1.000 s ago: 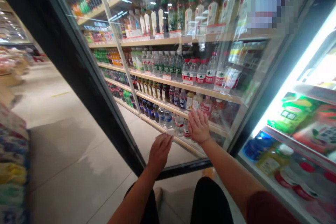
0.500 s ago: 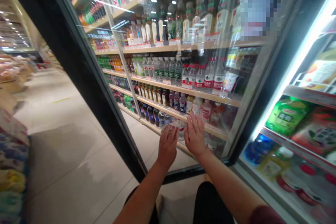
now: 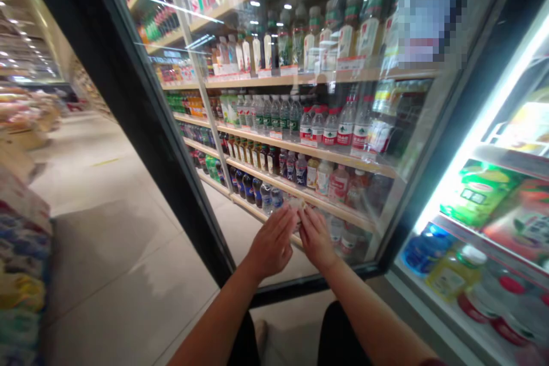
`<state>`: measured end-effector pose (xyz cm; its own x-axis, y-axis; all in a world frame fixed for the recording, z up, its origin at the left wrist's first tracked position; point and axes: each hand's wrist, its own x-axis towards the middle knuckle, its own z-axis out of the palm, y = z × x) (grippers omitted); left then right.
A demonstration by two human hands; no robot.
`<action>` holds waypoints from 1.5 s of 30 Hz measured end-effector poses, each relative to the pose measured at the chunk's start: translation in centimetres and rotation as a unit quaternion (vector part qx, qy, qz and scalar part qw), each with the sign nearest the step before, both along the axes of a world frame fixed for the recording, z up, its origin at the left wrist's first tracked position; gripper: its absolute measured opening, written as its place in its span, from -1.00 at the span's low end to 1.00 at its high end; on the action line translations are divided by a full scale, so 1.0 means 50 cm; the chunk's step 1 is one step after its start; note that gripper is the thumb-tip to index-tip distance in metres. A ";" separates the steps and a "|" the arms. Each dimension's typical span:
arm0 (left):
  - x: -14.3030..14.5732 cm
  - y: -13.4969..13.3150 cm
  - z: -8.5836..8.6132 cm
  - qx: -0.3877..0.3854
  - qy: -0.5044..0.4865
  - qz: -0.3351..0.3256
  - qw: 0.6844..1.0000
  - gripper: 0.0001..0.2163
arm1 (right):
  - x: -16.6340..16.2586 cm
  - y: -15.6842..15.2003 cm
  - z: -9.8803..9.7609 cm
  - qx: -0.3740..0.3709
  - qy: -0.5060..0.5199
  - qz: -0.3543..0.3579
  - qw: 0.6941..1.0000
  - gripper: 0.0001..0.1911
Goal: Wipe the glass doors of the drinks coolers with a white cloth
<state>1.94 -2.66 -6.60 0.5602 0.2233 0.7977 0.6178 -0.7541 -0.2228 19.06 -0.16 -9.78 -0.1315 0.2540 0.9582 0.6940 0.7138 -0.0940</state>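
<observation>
My left hand (image 3: 274, 240) is raised at the glass door (image 3: 249, 6), its fingers stretched out and held together. Close beside it, my right hand (image 3: 316, 237) has its fingers drawn together and bent inward toward the left fingertips. Between the two sets of fingertips shows a small pale patch (image 3: 297, 204); whether it is a thin item or a reflection in the glass I cannot tell. Through the pane, and partly mirrored in it, wooden shelves carry rows of drink bottles, among them red-capped water bottles (image 3: 331, 127) above my hands.
The door's dark frame (image 3: 141, 114) slants down the left side, and its bottom edge (image 3: 295, 290) crosses above my knees. At right is a lit cooler with drink packs, including a green pack (image 3: 478, 194) and a yellow bottle (image 3: 457, 269). Stacked goods (image 3: 26, 251) border the tiled floor at left.
Both hands have come together. The right fingers, spread flat before, are now bent inward, and the left hand has turned inward toward the right. The view has shifted slightly.
</observation>
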 end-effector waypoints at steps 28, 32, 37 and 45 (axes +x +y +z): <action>-0.029 0.075 0.066 0.170 -0.109 0.271 0.941 -0.38 | -0.024 0.010 0.069 0.084 -0.025 -0.032 0.996 -0.45; -0.032 0.078 0.066 0.177 -0.107 0.273 0.939 -0.38 | -0.024 0.021 0.107 0.088 -0.030 -0.035 0.995 -0.45; -0.036 0.083 0.060 0.170 -0.108 0.280 0.939 -0.41 | -0.038 0.054 0.241 0.094 -0.036 -0.011 0.995 -0.45; -0.038 0.083 0.056 0.165 -0.110 0.257 0.946 -0.46 | -0.062 0.035 0.175 0.110 -0.025 -0.005 0.994 -0.44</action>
